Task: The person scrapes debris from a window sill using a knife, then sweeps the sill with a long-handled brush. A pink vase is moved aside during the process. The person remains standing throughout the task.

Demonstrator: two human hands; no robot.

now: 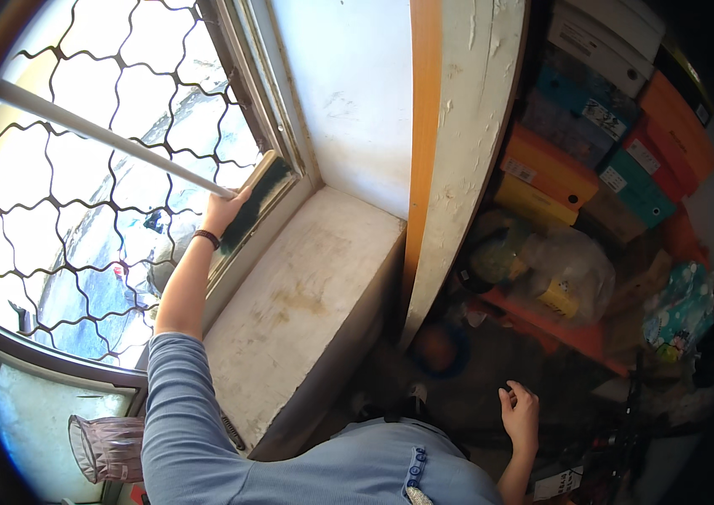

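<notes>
My left hand (225,208), with a dark bracelet at the wrist, grips a push broom where its pale handle (111,140) meets the wooden head. The broom head (262,173) has dark green bristles and lies along the window frame's lower track. Its handle runs up and left across the wavy metal grille (120,62). My right hand (520,407) hangs low at the right, fingers slightly bent, touching nothing that shows. Below the window is a stained pale sill (306,271).
A peeling white post (464,113) with an orange wood strip (426,95) stands right of the sill. Stacked shoe boxes (549,167) and plastic bags (568,265) fill the dark area at the right. A mesh basket (107,448) is at the lower left.
</notes>
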